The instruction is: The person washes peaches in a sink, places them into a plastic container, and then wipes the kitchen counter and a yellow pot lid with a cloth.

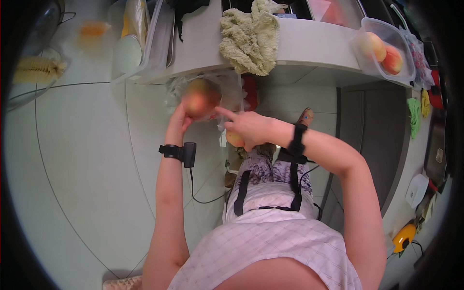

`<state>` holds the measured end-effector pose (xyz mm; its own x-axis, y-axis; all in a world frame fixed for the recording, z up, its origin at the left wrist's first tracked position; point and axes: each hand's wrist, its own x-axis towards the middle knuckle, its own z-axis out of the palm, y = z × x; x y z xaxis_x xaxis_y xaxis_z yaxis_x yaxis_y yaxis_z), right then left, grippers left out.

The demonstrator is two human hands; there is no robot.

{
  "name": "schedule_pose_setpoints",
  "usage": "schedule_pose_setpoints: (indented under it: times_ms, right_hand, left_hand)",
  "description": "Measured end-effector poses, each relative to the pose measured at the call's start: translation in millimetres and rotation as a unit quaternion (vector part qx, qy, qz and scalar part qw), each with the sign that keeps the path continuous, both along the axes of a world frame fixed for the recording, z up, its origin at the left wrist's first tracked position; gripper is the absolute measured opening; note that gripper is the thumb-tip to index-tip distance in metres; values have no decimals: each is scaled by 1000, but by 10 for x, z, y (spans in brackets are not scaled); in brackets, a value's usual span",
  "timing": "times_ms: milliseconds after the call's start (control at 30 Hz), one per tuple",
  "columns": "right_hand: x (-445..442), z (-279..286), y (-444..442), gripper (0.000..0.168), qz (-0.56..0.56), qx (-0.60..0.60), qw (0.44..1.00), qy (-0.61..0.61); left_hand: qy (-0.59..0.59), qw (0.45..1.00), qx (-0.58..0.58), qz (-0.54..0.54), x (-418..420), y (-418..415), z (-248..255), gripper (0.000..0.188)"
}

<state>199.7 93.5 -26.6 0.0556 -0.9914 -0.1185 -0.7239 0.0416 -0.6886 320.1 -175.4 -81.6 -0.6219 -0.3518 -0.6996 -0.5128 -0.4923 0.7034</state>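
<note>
A round red-and-yellow fruit [201,99], likely a peach and partly blurred, sits in my left hand [182,117], which cups it from the left and below. My right hand [253,125] has its index finger stretched towards that fruit's lower right side. Under its other fingers a second yellowish peach [235,138] is held, partly hidden by the palm. A crumpled clear plastic bag [175,88] hangs behind the left-hand fruit, below the counter edge.
A fluffy green towel [250,40] drapes over the white counter's edge [315,43]. At the right, a clear plastic tub [406,70] holds two peaches. Beside the bag is a red object [250,92]. A clear bin [154,40] stands at the upper left.
</note>
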Motion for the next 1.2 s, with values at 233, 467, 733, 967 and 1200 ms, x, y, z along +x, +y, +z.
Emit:
schedule_pose_setpoints:
  times_ms: [233, 467, 733, 967, 1200]
  right_hand:
    - [-283, -260, -80, 47, 16, 167, 982, 84]
    - [-401, 467, 439, 56, -132, 29, 991, -10]
    - [-226, 676, 420, 63, -204, -58, 974, -83]
    - [-268, 519, 654, 66, -202, 4, 978, -56]
    - [-130, 339, 649, 60, -219, -13, 973, -70]
  left_hand:
    - [-151, 753, -593, -240, -149, 104, 55, 47]
    - [91, 566, -753, -323, -423, 249, -151, 38]
    - [19, 520, -742, -422, -627, 216, -772, 36]
    - [-63, 548, -591, -588, -719, 424, -1207, 28]
    - [-20, 425, -748, -510, -669, 781, -1117, 24]
